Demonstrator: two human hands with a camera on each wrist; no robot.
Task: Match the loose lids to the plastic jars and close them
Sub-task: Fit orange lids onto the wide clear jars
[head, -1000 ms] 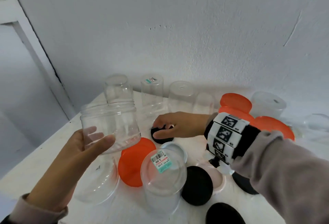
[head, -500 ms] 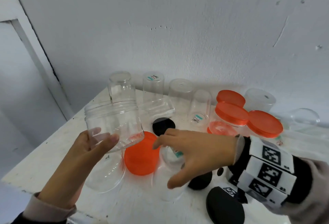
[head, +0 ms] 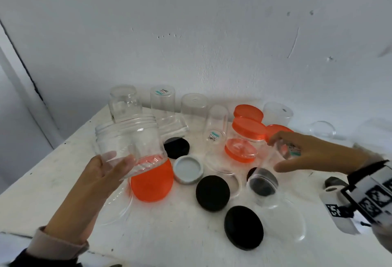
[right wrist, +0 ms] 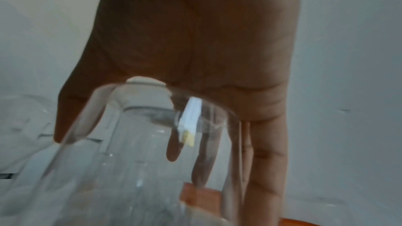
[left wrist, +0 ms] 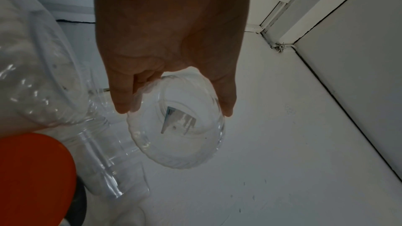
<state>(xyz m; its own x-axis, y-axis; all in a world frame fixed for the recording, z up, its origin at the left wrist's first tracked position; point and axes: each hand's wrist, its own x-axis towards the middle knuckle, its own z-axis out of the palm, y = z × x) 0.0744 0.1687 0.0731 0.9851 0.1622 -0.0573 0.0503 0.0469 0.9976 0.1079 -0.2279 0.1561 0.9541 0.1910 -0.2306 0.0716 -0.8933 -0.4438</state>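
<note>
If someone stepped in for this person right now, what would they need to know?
Left hand holds a wide clear jar off the table, mouth up, no lid on it.
Right hand grips a small clear jar with a sticker by the orange-lidded jars.
Loose on the table: big orange lid, white lid, three black lids, many inverted open jars.
Done: a few orange-lidded jars look closed.
Left: match and close the rest.
</note>
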